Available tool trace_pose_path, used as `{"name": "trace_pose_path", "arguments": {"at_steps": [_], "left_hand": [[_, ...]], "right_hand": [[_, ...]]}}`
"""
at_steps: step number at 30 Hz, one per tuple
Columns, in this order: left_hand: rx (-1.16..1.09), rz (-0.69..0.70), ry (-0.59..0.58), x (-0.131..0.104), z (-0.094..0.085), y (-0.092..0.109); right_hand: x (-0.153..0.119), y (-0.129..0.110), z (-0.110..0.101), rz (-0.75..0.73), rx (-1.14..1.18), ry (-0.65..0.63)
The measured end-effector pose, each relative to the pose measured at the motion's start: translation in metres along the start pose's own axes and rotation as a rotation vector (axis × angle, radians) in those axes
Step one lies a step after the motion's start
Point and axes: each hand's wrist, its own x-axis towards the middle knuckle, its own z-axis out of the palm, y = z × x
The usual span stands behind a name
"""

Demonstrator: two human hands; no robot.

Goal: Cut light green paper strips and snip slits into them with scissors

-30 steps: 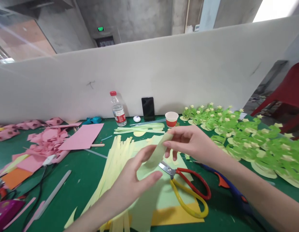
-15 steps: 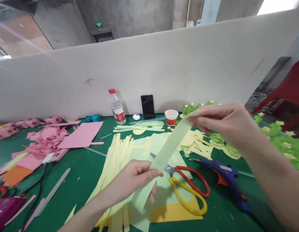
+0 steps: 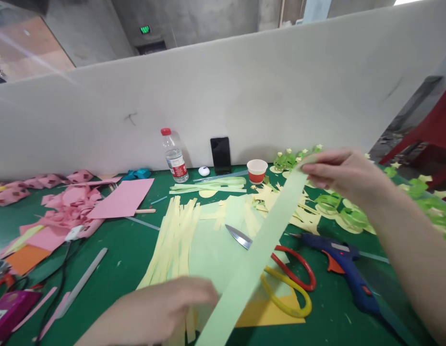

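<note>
My right hand (image 3: 345,175) pinches the upper end of a long light green paper strip (image 3: 259,254) between thumb and fingers. The strip slants down to the bottom edge of the view. Beside its lower part is my left hand (image 3: 161,307), smeared by motion; whether its fingers touch the paper I cannot tell. Scissors (image 3: 295,305) with one red and one yellow handle lie behind the strip, which hides their pivot. Under them are light green paper sheets (image 3: 211,240) over a yellow-orange sheet (image 3: 273,312). Pale yellow strips (image 3: 172,240) lie to the left.
A blue glue gun (image 3: 347,257) lies on the right, near green paper rings (image 3: 352,216) and pale scraps. Along the wall stand a water bottle (image 3: 175,158), a phone (image 3: 221,154) and a paper cup (image 3: 257,172). Pink paper pieces (image 3: 73,204) and a purple box (image 3: 12,310) are left.
My right hand has moved slightly right with the strip's end, and the strip now hangs longer and straighter. My left hand has dropped down and left from its hold on the strip's middle.
</note>
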Motion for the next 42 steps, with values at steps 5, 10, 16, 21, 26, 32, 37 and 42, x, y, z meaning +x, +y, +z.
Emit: {"name": "trace_pose_path", "arguments": {"at_steps": [5, 10, 16, 21, 26, 32, 37, 42], "left_hand": [[-0.351, -0.005, 0.353, 0.048, -0.010, 0.019], [-0.686, 0.114, 0.349, 0.078, -0.001, 0.043], [-0.881, 0.172, 0.268, 0.083, 0.004, 0.046], [-0.793, 0.139, 0.346, 0.080, 0.009, 0.049], [-0.693, 0.164, 0.308, 0.076, 0.012, 0.047], [-0.394, 0.175, 0.284, 0.072, 0.008, 0.047], [-0.200, 0.213, 0.364, 0.075, 0.007, 0.049], [-0.199, 0.190, 0.394, 0.075, 0.009, 0.048]], "right_hand": [[-0.006, 0.006, 0.044, 0.018, 0.042, -0.251], [-0.015, -0.001, 0.069, -0.068, 0.059, -0.343], [-0.023, -0.006, 0.075, -0.158, 0.004, -0.239], [-0.029, -0.010, 0.079, -0.216, -0.057, -0.168], [-0.032, -0.015, 0.076, -0.194, -0.061, -0.238], [-0.034, -0.015, 0.070, -0.205, -0.121, -0.252], [-0.037, -0.011, 0.071, -0.206, -0.140, -0.191], [-0.037, -0.011, 0.074, -0.145, -0.114, -0.148]]}}
